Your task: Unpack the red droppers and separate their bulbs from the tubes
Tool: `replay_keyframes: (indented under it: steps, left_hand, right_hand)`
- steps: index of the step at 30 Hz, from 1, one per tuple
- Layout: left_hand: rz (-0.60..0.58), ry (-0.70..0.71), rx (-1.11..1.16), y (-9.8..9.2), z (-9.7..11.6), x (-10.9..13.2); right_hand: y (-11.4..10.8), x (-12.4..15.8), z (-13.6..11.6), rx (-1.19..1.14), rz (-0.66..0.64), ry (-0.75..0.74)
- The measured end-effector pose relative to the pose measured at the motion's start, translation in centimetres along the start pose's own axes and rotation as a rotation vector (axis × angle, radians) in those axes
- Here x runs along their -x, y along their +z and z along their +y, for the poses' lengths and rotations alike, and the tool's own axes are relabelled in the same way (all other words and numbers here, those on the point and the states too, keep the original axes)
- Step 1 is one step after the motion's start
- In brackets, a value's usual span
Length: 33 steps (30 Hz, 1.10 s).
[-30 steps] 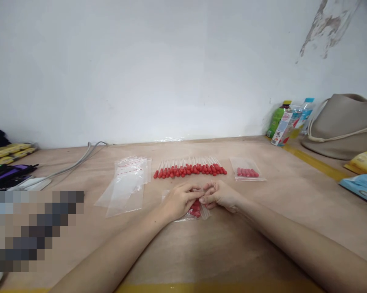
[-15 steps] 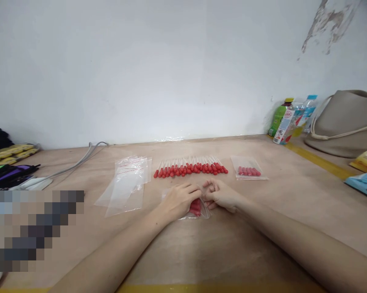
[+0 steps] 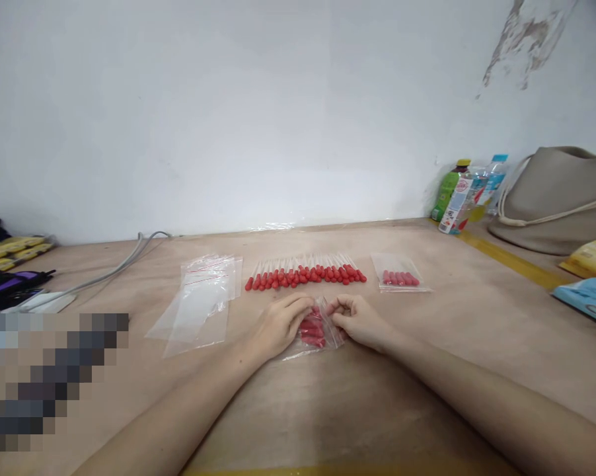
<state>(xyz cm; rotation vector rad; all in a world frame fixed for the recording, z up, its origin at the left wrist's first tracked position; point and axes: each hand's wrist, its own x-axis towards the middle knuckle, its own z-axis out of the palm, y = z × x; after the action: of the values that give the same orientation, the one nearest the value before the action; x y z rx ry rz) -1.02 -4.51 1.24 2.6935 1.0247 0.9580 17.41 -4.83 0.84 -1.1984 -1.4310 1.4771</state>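
Observation:
A clear zip bag [image 3: 334,336] with several red-headed pieces [image 3: 312,332] inside lies on the table between my hands. My left hand [image 3: 281,327] rests over its left side, thumb and fingers closed on the plastic. At the right edge of the bag, my right hand [image 3: 360,322] pinches the film between thumb and fingertips. Just beyond my hands is a row of thin pale sticks with red heads [image 3: 305,274]. Flat clear zip bags with red seal lines [image 3: 199,314] overlap to the left. On the right lies a small stack of filled bags [image 3: 401,274], red heads showing through.
Drink bottles [image 3: 455,198] and a grey drawstring bag [image 3: 556,198] stand at the back right, near blue and yellow packets [image 3: 588,304]. A grey cable [image 3: 124,264] runs along the left, beside dark and yellow items [image 3: 15,251]. Part of the left is pixelated.
My left hand has shifted left, uncovering more of the red pieces in the bag. My right fingers have closed on the bag's right edge. The whole view has shifted slightly.

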Motion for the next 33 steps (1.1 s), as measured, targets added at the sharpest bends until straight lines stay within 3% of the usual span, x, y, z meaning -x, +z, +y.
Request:
replay_keyframes:
  steps: [6, 13, 19, 26, 33]
  left_hand:
    - [-0.083, -0.124, 0.039, -1.3, 1.3, 1.7]
    - [-0.14, -0.188, 0.102, -1.2, 0.7, 2.3]
    - [-0.1, -0.18, 0.092, -1.0, 0.8, 2.1]
    - [-0.039, -0.139, 0.109, -0.4, 0.3, 1.8]
    - [-0.027, -0.111, 0.163, -0.3, 0.5, 1.2]
  right_hand:
    - [-0.5, 0.2, 0.3, 0.135, -0.001, -0.029]
    - [-2.1, -0.2, 0.6, 0.304, -0.229, -0.15]
    - [-2.0, 0.0, 0.6, 0.245, -0.299, -0.189]
    - [-0.9, 0.7, -0.2, 0.196, -0.191, -0.203]
    - [-0.2, 0.5, 1.2, 0.235, -0.153, -0.386]
